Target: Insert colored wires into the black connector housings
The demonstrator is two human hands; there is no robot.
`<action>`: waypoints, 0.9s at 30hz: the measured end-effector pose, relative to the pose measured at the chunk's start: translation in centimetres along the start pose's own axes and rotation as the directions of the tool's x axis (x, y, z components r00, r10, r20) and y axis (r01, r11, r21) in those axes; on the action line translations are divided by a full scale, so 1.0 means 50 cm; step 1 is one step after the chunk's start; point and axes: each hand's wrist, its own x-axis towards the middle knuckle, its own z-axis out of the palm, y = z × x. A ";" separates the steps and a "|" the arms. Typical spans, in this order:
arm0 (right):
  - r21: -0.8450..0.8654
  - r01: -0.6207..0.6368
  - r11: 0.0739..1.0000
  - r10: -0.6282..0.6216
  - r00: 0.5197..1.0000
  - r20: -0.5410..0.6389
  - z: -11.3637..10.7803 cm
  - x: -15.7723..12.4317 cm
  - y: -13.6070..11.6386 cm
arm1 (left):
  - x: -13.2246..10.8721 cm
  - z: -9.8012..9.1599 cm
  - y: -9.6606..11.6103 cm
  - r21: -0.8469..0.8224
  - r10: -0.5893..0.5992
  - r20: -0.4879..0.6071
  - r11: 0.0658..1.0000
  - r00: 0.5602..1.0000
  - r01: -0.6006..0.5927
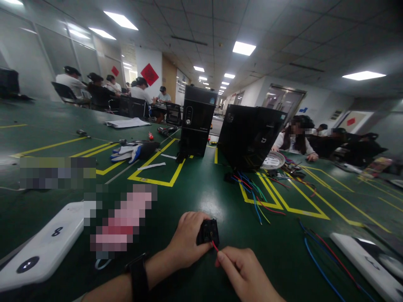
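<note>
My left hand is wrapped round a small black block-like electrical part just above the green tabletop, with a dark band on that wrist. Between the thumb and fingers of my right hand is a short red wire, pinched near its lower end. The wire's upper end meets the face of the black part; whether it goes inside, I cannot make out. Loose blue and red wires lie on the table to the right of my hands.
Two black computer cases stand ahead. Coloured wires spread before the right one, near a white basket. White devices lie at both sides. Gloves and paper lie left. A person sits across, right.
</note>
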 end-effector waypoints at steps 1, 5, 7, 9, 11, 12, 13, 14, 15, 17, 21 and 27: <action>-0.002 0.013 1.000 -0.013 1.000 0.005 0.002 0.000 -0.001 | 0.000 0.001 0.000 0.003 0.000 -0.005 1.000 1.000 0.000; -0.080 0.024 0.997 -0.021 0.999 0.041 0.006 0.002 -0.002 | -0.001 0.001 0.000 0.004 0.000 -0.004 1.000 1.000 0.000; -0.124 0.034 0.992 -0.022 0.995 0.095 0.007 0.002 0.000 | -0.001 -0.001 0.001 -0.003 0.001 0.003 1.000 1.000 -0.001; -0.152 0.031 0.988 -0.009 0.990 0.143 0.004 0.001 0.001 | 0.000 -0.003 0.001 -0.006 0.008 0.009 1.000 1.000 -0.008; -0.170 0.004 0.985 0.023 0.987 0.159 -0.004 0.000 0.001 | 0.000 -0.004 0.003 -0.003 0.014 0.007 1.000 1.000 -0.014; -0.175 -0.012 0.984 0.040 0.986 0.159 -0.008 0.000 0.001 | 0.000 -0.004 0.003 0.002 0.015 0.006 1.000 1.000 -0.015; -0.170 -0.026 0.985 0.053 0.986 0.158 -0.013 0.000 0.000 | 0.000 -0.003 0.004 0.008 0.013 0.004 1.000 1.000 -0.013; -0.148 -0.036 0.988 0.059 0.986 0.153 -0.016 0.000 0.000 | 0.000 -0.003 0.005 0.015 0.011 0.001 1.000 1.000 -0.011; -0.106 -0.049 0.993 0.064 0.987 0.147 -0.019 0.001 -0.001 | -0.001 -0.002 0.005 0.021 0.009 0.001 1.000 1.000 -0.009; 0.020 -0.093 0.995 0.089 0.988 0.129 -0.018 0.002 -0.002 | -0.002 -0.001 0.007 0.029 0.009 0.001 1.000 1.000 -0.009; 0.200 -0.166 0.965 0.149 0.984 0.100 -0.007 0.003 -0.003 | -0.002 0.001 0.008 0.033 0.007 -0.008 0.999 1.000 -0.007; 0.032 -0.135 0.990 0.126 0.973 0.194 -0.011 0.003 -0.005 | -0.001 -0.002 0.007 0.032 0.005 0.009 0.999 1.000 -0.006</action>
